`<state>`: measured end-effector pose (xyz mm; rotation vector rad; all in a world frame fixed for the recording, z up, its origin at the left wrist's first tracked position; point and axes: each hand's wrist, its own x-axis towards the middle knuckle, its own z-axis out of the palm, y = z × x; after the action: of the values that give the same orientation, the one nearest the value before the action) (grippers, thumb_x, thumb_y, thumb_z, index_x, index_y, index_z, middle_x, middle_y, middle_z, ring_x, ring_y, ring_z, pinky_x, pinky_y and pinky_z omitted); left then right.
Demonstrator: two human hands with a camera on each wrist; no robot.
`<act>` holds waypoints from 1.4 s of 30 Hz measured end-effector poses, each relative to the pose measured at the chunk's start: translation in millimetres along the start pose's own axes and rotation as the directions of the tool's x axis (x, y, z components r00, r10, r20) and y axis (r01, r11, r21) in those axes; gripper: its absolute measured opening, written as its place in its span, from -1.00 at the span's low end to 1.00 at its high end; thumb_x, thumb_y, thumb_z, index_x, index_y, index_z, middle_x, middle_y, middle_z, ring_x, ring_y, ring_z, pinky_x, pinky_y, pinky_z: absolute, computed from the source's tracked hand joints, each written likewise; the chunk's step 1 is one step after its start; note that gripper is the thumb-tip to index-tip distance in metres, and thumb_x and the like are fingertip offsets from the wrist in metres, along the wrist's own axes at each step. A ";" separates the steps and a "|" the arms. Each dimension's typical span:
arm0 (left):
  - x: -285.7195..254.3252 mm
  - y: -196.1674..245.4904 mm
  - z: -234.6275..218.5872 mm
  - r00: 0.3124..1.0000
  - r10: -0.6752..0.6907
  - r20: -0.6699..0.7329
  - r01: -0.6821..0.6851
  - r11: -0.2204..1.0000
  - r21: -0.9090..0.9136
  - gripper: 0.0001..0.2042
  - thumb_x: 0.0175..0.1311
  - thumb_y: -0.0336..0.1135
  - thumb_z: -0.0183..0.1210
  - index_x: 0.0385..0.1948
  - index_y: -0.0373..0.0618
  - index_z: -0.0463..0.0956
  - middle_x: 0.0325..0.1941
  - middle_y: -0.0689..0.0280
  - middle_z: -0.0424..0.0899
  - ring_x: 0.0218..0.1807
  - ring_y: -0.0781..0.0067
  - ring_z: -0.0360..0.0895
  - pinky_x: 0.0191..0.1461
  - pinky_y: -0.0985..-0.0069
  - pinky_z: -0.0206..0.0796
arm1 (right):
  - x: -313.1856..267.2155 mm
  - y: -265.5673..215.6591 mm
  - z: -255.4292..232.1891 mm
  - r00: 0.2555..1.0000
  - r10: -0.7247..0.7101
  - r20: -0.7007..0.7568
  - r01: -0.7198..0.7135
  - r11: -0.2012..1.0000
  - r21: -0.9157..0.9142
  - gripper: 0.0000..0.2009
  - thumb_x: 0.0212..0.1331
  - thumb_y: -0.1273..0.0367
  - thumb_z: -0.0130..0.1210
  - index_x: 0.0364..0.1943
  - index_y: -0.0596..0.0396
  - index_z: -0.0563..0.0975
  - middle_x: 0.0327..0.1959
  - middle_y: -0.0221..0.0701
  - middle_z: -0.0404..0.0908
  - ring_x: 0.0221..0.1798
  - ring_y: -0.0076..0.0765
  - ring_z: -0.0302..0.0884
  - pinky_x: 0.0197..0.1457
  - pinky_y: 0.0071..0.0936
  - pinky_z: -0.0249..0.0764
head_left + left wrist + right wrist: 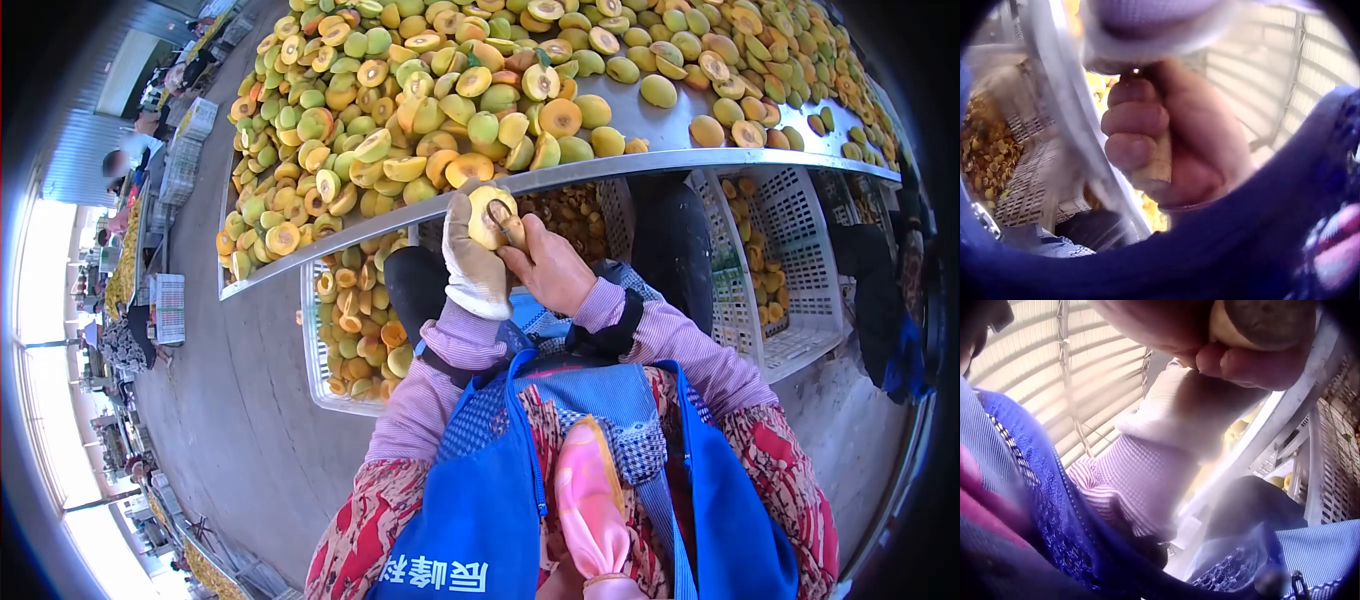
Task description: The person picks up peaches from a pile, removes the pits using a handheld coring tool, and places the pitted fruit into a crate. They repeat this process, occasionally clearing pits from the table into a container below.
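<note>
In the head view, my left hand [472,268], in a pale work glove, holds a yellow peach half [481,228] with its cut face up, just at the table's near edge. My bare right hand [556,268] grips a pitting tool [514,232] whose curved metal end is at the hollow of the fruit. The left wrist view shows the right hand's fingers [1135,119] curled round the wooden handle [1159,167]. From the right wrist, the handle's butt [1266,322] sticks out of the fist, with the gloved left hand [1179,403] behind it.
A metal-edged table [640,160] carries a large heap of cut peaches [400,110]. Below it, a white crate [312,350] of peach halves stands to the left of my legs, and another crate [810,270] to the right. More crates [168,308] line the aisle.
</note>
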<state>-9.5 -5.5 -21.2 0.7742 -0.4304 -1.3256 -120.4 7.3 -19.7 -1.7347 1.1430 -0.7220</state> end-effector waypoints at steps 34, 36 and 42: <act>-10.0 18.2 -27.2 0.983 0.106 0.148 -0.153 0.921 0.357 -0.71 0.19 -0.24 0.10 -0.25 -0.33 0.48 -0.29 0.14 0.58 -0.26 0.33 0.56 -0.19 0.44 0.45 | -5.0 -23.3 -11.5 0.756 0.285 0.589 -0.494 0.839 0.228 -0.81 0.06 0.39 -0.03 -0.24 0.08 0.31 -0.69 -0.45 0.33 -0.78 -0.54 0.26 -0.78 -0.52 0.25; -9.3 19.1 -33.6 0.966 0.132 0.224 -0.209 0.906 0.367 -0.71 0.18 -0.24 0.10 -0.24 -0.35 0.48 -0.29 0.14 0.59 -0.26 0.35 0.56 -0.18 0.45 0.45 | -4.4 -18.7 -9.8 0.740 0.260 0.620 -0.533 0.789 0.305 -0.82 0.07 0.37 -0.04 -0.24 0.05 0.31 -0.71 -0.53 0.26 -0.79 -0.63 0.19 -0.80 -0.57 0.20; -12.3 23.9 -37.6 0.942 0.147 0.301 -0.255 0.899 0.356 -0.73 0.15 -0.29 0.14 -0.24 -0.33 0.50 -0.28 0.15 0.60 -0.27 0.38 0.56 -0.15 0.47 0.43 | -5.7 -32.1 -13.1 0.793 0.311 0.523 -0.381 0.924 0.028 -0.80 0.07 0.41 -0.05 -0.23 0.14 0.27 -0.65 -0.31 0.41 -0.70 -0.32 0.41 -0.69 -0.35 0.33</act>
<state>30.2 17.2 -28.1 0.8530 -0.9917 -1.1619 -121.2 12.9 15.0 -1.4223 0.9698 -0.0867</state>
